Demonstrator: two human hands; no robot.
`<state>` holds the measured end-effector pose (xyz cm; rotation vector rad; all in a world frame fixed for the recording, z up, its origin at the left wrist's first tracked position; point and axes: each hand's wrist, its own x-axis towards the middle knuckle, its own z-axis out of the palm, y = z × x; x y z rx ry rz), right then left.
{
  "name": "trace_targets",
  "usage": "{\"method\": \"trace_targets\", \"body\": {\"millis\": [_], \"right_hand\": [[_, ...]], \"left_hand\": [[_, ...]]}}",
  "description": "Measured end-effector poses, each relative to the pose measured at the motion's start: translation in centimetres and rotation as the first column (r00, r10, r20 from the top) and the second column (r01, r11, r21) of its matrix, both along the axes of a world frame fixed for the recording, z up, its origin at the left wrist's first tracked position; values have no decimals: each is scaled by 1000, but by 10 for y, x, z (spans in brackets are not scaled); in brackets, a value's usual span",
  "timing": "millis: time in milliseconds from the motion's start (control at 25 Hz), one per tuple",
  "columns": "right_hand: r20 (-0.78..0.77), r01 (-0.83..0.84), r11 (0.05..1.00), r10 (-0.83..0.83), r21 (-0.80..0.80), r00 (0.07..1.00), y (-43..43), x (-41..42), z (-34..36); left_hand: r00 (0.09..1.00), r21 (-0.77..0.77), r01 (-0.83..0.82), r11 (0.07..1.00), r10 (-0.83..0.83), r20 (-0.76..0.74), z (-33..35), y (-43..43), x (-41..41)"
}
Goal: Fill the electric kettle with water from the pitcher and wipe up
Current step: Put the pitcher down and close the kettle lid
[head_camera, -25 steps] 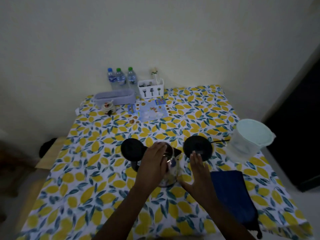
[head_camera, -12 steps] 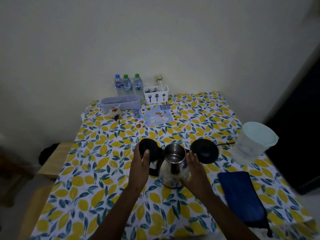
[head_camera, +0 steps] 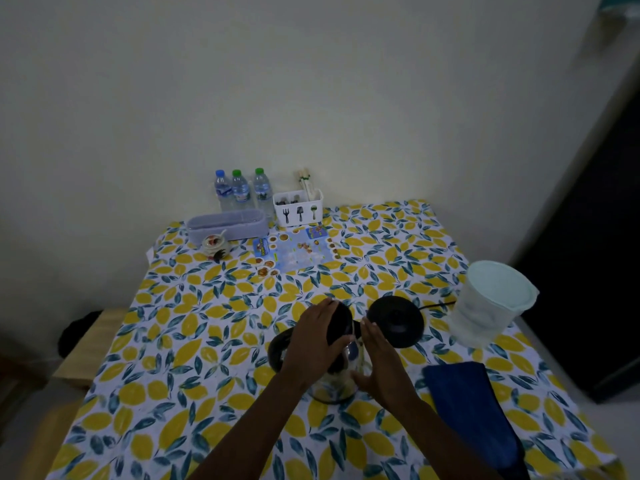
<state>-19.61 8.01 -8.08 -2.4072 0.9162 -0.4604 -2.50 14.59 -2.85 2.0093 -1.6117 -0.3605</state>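
Note:
The steel electric kettle point(head_camera: 334, 386) stands on the lemon-print tablecloth point(head_camera: 207, 341) in front of me, its black handle pointing left. My left hand point(head_camera: 311, 348) lies over the kettle's top, fingers curled on the black hinged lid point(head_camera: 343, 320), which hides the mouth. My right hand point(head_camera: 381, 365) rests flat against the kettle's right side. The round black kettle base point(head_camera: 396, 320) with its cord lies just beyond, to the right. Further right stands the translucent pitcher point(head_camera: 485, 306) with a pale green lid. A folded blue cloth point(head_camera: 464, 403) lies at the near right.
Along the wall stand three water bottles point(head_camera: 239, 190), a white cutlery caddy point(head_camera: 298, 211), a lilac box point(head_camera: 227, 225) and a small jar point(head_camera: 215, 244), with a printed leaflet point(head_camera: 294, 252) in front. A wooden bench point(head_camera: 86, 344) sits left of the table.
The lid, swung open to the left before, now sits over the kettle's mouth under my left hand. My right hand stays at the kettle's right side. The view has tilted upward.

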Motion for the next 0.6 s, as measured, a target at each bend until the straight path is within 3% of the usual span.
{"method": "trace_targets", "body": {"millis": [120, 600], "right_hand": [[-18, -27, 999, 27, -18, 999, -4, -3, 0], [-44, -82, 997, 82, 0, 996, -10, -5, -7]], "left_hand": [[990, 62, 19, 998, -27, 140, -10, -6, 1], [992, 190, -78, 979, 56, 117, -13, -17, -2]]}}
